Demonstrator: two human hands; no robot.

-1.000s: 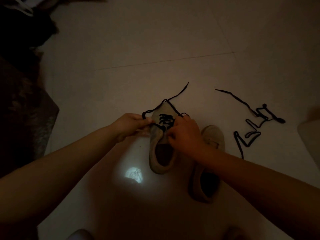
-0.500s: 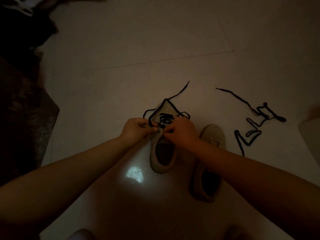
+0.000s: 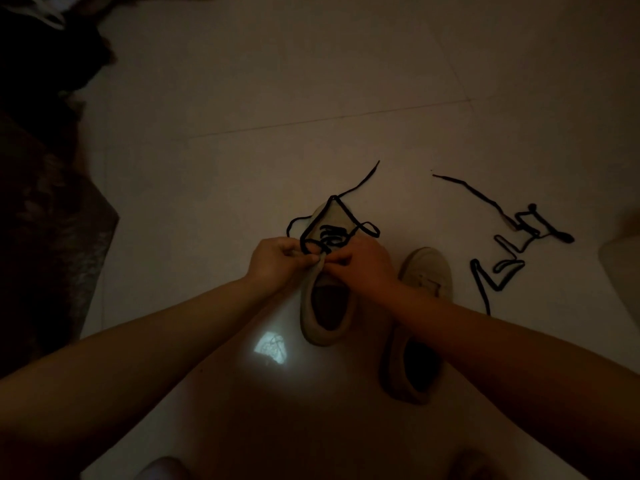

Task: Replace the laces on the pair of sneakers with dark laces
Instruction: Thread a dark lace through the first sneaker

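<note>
Both hands meet over the tongue area of the nearer sneaker: the left hand (image 3: 277,263) has its fingers curled, thumb and fingertips pinching at the edge of the shoe's throat where the dark lace (image 3: 330,216) comes through, and the right hand (image 3: 363,263) is curled the same way, pinching at the lace or the eyelet flap just beside it; in the dim light I cannot tell exactly which strand each one has. That light-coloured sneaker (image 3: 327,306) lies on the floor with its toe pointing away and its opening toward the camera, partly threaded, the lace crossing the eyelets in a few rungs, looping around the toe and trailing out in a thin tail toward the far side. The second sneaker (image 3: 424,271) lies just to the right of it, toe also away, partly covered by the right forearm, and shows no dark lace across it. A second dark lace (image 3: 512,251) lies loose and kinked on the floor further right, well apart from both shoes. The surface is a pale, glossy tiled floor (image 3: 311,81) with a faint grout line running across it, and a small bright reflection (image 3: 270,346) shines on it between the forearms. The room is very dark; a dark patterned rug or cloth (image 3: 52,237) fills the left edge, and a pale object (image 3: 623,261) is cut off at the right edge.
</note>
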